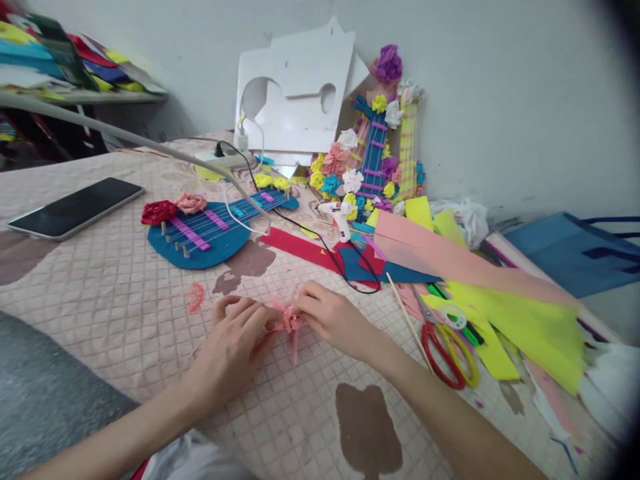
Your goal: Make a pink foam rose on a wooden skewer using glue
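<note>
Between my two hands, just above the quilted cloth, is a small pink crepe paper flower (290, 321) with a strip trailing down from it. My left hand (237, 333) pinches its left side, with the fingers bent round the petals. From the right, my right hand (330, 317) grips the petals between thumb and fingertips. Beyond them lies a blue paper guitar (220, 230) with purple frets and strings. A red paper flower (159, 213) and a pink paper flower (191, 203) sit on its left end.
A phone (75, 207) lies at the left. A white glue gun (341, 217) with a black cord stands beyond my hands. Scissors (445, 353), a wooden stick (407, 320) and yellow paper (520, 327) are at the right. Flower-covered paper guitars (375, 153) lean against the wall.
</note>
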`<state>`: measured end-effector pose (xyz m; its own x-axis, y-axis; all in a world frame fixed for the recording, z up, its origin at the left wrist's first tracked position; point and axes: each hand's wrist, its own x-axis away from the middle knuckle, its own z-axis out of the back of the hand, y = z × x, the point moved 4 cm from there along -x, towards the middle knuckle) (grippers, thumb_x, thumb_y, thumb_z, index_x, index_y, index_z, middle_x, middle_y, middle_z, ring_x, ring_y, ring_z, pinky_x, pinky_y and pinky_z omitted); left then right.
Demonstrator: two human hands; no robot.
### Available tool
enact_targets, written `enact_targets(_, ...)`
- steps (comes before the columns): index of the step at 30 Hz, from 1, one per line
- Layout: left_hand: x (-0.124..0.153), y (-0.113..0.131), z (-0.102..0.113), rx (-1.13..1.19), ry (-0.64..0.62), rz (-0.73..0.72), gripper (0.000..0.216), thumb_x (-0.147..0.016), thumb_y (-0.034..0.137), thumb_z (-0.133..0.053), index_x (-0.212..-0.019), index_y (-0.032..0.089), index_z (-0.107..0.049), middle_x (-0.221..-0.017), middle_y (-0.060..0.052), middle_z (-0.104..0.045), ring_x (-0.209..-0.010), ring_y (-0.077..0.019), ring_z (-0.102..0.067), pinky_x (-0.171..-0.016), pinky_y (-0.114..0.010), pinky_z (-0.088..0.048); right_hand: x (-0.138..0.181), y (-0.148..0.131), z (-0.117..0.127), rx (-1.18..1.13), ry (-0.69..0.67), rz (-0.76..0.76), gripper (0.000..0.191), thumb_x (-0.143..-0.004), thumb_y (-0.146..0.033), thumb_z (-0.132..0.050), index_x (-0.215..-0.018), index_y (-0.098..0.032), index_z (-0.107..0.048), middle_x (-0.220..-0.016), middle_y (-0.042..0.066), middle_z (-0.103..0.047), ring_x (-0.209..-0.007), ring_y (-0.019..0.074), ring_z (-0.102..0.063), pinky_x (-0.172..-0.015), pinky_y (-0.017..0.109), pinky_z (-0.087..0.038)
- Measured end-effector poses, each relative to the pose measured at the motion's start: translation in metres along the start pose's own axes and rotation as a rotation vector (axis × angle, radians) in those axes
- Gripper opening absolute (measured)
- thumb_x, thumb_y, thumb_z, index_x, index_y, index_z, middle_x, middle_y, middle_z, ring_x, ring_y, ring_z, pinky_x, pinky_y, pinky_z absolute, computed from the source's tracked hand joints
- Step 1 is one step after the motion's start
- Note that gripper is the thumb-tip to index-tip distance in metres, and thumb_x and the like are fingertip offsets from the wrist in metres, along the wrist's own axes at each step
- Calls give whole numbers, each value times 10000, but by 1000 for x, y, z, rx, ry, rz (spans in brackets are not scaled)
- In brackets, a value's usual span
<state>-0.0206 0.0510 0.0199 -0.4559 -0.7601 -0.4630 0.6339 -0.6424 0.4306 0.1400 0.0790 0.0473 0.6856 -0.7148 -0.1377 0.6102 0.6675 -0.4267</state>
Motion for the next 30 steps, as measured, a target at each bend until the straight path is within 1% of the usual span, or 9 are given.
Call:
enact_targets(3, 0, -1, 0, 19, -3, 4, 70, -894, 152, -493, -919, 215, -513, -823, 23, -627, -787, -176, -539, -872, -402, -269, 1, -1, 0, 18, 4, -18, 182, -880, -54, -442, -873, -193, -560, -916, 24, -509, -787, 140, -512, -675, 257, -427)
enact_targets(5, 0, -1, -1, 30, -7, 9, 70, -892, 151, -496, -915, 215, -512, -819, 23, -629, -784, -173, -537, -873, -403, -270, 2, -1, 2, -92, 57, -40, 193, -868, -42, -438, -867, -197, -553, -944, 29, -510, -840, 148, -522, -720, 271, -438)
enact_targets(7, 0, -2, -1, 33, -9, 13, 69, -896, 150, -491, -907, 215, -511, -809, 23, -628, -775, -170, -534, -871, -404, -271, 4, 2, 4, -316, 147, -83, 176, -866, -56, -454, -850, -203, -551, -977, 34, -521, -897, 151, -535, -773, 284, -446)
enact_targets(10, 0, -3, -1, 32, -17, 20, 70, -905, 161, -473, -908, 216, -516, -816, 15, -634, -779, -171, -533, -875, -410, -273, 8, 15, -1, -818, 260, -216, 57, -889, -183, -506, -847, -220, -519, -1003, 31, -569, -747, 120, -569, -623, 249, -459)
enact_targets(12, 0, -3, -2, 29, -30, 24, 76, -906, 171, -464, -917, 218, -523, -833, 7, -640, -796, -176, -537, -884, -418, -276, 11, 24, -7, -1143, 316, -312, 86, -881, -281, -550, -847, -230, -490, -922, 13, -614, -637, 108, -576, -533, 227, -434)
enact_targets(15, 0, -2, -2, 21, -35, 21, 77, -908, 188, -462, -929, 221, -529, -842, 3, -644, -809, -182, -542, -893, -428, -281, 16, 35, -8, -1404, 459, -395, 172, -814, -312, -652, -835, -236, -499, -758, -31, -633, -661, 117, -613, -598, 232, -466)
enact_targets(20, -1, -6, -3, 34, -21, 25, 74, -906, 196, -474, -930, 222, -539, -852, 1, -648, -815, -183, -554, -884, -420, -298, 35, 49, 3, -1377, 683, -491, 185, -745, -289, -729, -802, -222, -567, -715, -37, -656, -636, 100, -609, -589, 209, -464)
enact_targets(25, -5, -14, -2, 89, 35, 5, 63, -891, 192, -494, -925, 216, -542, -836, 4, -645, -797, -171, -577, -799, -362, -343, 56, 54, 4, -1182, 713, -560, 267, -830, -446, -624, -772, -186, -614, -649, 1, -657, -520, 96, -565, -481, 211, -420)
enact_targets(30, -21, -8, 5, 182, 7, -29, 73, -871, 193, -510, -926, 209, -555, -811, 10, -641, -762, -152, -599, -745, -318, -397, 67, 53, 6, -1142, 712, -565, 390, -887, -530, -491, -854, -167, -629, -812, 75, -712, -553, 120, -602, -474, 236, -439)
